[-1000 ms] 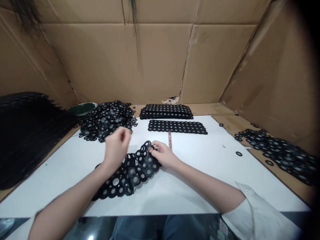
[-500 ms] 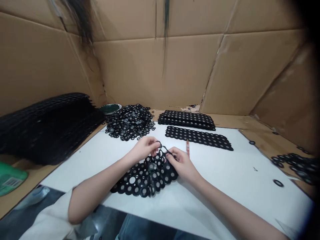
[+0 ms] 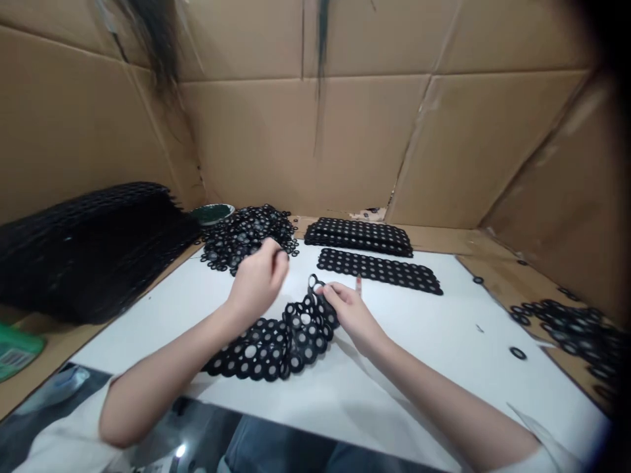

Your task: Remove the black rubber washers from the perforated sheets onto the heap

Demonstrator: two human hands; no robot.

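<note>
Perforated sheet [image 3: 276, 338] lies front-centre on white table [image 3: 444, 355], far end lifted. Right hand [image 3: 348, 310] pinches that end. Left hand [image 3: 257, 281] curled narrow, clear of it at 11 o'clock; contents can't tell. Ring pile [image 3: 244, 233] beyond at 11, flat strip [image 3: 378, 269] at 1.

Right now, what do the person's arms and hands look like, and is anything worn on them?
Both are bare: the left hand and right hand show no gloves, and no watch shows on either wrist. The forearms are uncovered. Loose off-white short sleeves, the left sleeve and right sleeve, end near the elbows.
</note>
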